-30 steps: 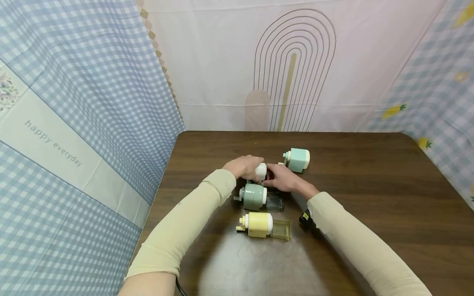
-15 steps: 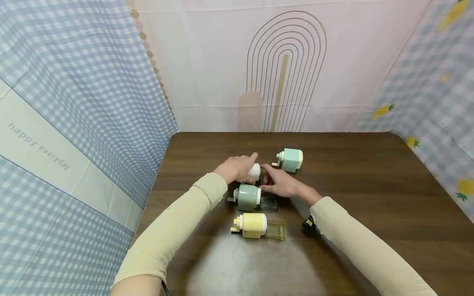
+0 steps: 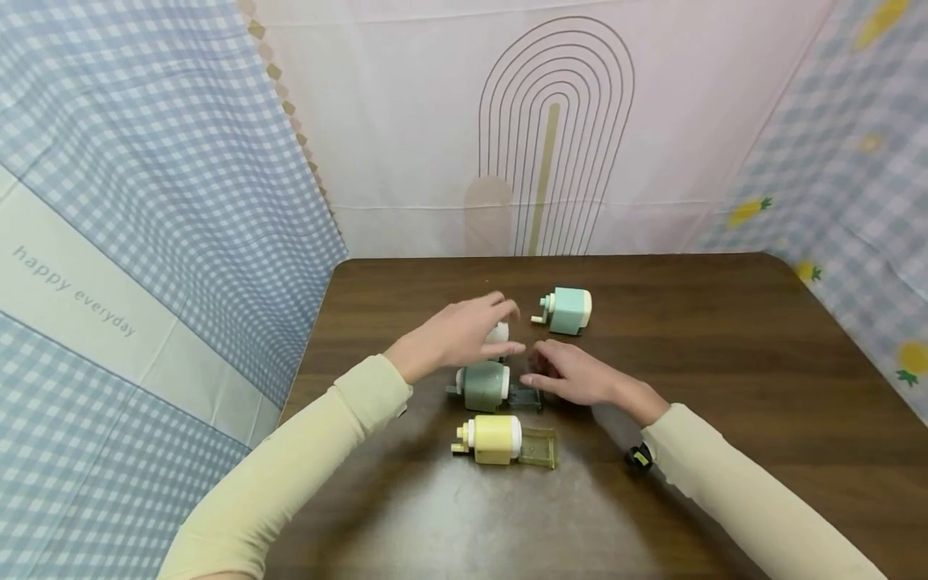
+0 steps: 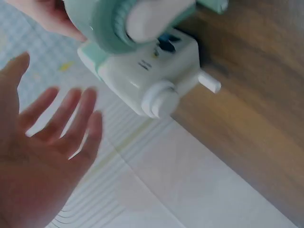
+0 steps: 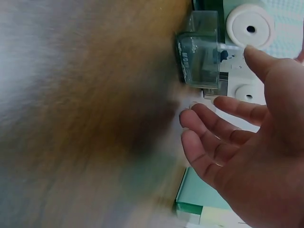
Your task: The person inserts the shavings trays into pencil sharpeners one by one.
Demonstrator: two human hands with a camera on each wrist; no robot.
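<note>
The left hand (image 3: 462,332) and right hand (image 3: 576,375), fingers loosely parted, hold nothing near the white sharpener (image 4: 135,78). Opening drawers (image 3: 538,447) seems in hand; next probably calls for gripping the mint sharpener (image 3: 569,309).

Gingham cloth (image 3: 181,145) and a pale sheet (image 3: 406,129) border the wood-grained table (image 3: 732,354).
</note>
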